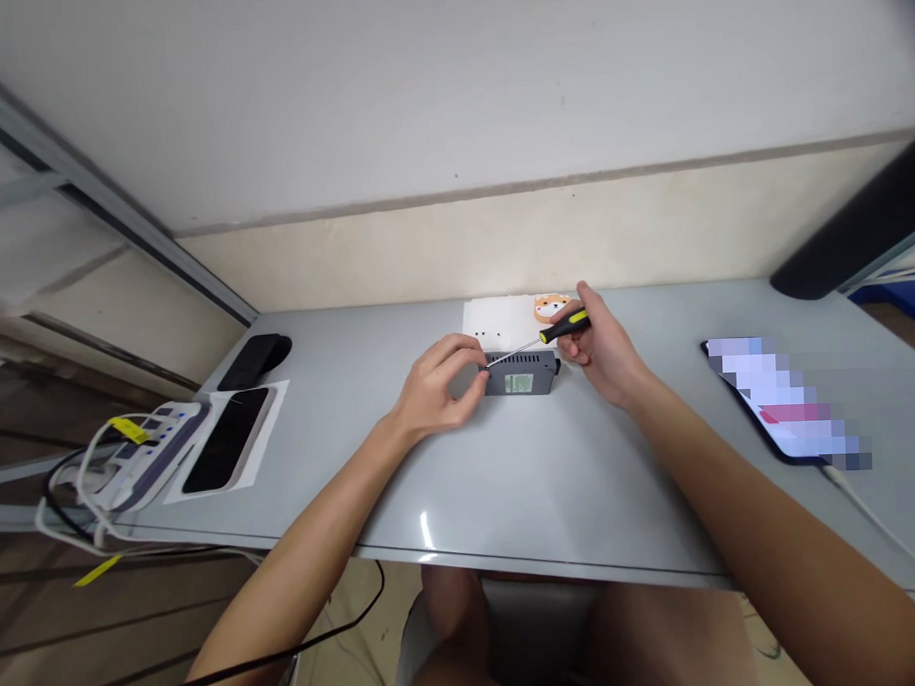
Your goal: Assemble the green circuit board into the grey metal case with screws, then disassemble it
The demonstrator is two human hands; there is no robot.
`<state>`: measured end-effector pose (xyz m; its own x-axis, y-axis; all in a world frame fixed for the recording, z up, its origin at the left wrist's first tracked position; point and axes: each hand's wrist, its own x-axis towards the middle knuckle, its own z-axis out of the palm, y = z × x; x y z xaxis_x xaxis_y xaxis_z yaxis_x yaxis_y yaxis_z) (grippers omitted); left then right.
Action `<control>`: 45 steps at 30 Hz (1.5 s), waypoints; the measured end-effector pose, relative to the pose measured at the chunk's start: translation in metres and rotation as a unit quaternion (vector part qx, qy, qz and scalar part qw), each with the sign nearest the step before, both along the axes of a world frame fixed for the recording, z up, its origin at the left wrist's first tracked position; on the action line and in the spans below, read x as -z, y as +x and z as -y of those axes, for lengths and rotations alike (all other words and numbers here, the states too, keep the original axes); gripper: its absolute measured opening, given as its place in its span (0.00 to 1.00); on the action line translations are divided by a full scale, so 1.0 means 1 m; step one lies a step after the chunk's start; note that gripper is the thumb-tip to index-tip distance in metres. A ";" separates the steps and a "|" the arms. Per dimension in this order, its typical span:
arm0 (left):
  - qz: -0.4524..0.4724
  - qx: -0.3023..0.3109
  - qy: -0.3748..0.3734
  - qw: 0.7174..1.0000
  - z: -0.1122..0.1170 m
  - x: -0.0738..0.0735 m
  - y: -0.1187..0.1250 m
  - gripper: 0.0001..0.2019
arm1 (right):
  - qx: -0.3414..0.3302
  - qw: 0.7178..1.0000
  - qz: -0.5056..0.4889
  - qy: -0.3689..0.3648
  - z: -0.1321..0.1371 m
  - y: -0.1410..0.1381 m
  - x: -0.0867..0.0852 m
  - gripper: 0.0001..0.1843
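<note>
Slack black cable (297,650) crosses the left forearm (306,538), below the edge of the tabletop (552,470). Farther in, a small grey box (543,379) rests on the tabletop, towards its far side. At the box's left end, the left hand (440,389) curls thumb and fingers towards each other around the tip of a screwdriver (566,326); whether they pinch box or shaft, I cannot tell. The right hand (604,348) is wrapped on the black-and-yellow handle, the shaft slanting down leftward over the box. Doing this well probably means bracing the box firmly, lining the shaft up with whatever it meets, pressing steadily, and keeping left fingertips clear of a slip. White card (494,317) lies just behind, before the wall (395,265).
</note>
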<state>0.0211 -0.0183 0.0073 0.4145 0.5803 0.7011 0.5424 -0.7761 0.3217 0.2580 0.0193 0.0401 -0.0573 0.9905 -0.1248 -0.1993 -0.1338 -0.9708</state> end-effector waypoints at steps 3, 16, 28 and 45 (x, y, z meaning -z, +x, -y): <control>-0.001 -0.004 -0.011 1.000 0.000 0.000 0.000 0.02 | -0.003 1.000 0.010 0.003 0.000 0.000 0.000 0.31; -0.025 -0.009 0.021 0.999 -0.001 0.001 0.000 0.04 | 0.000 1.000 0.005 0.003 0.000 0.000 0.002 0.30; -0.007 0.005 0.029 1.000 0.000 0.000 0.001 0.03 | 0.008 1.000 -0.024 0.005 -0.001 -0.001 0.005 0.28; -0.017 0.009 0.067 0.998 -0.002 0.001 0.001 0.04 | 0.006 0.999 -0.033 -0.012 0.001 -0.002 0.002 0.25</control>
<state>0.0221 -0.0165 0.0066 0.4498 0.4744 0.7567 0.5367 -0.8208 0.1956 0.2558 0.0184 0.0386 -0.0534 0.9882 -0.1439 -0.2651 -0.1530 -0.9520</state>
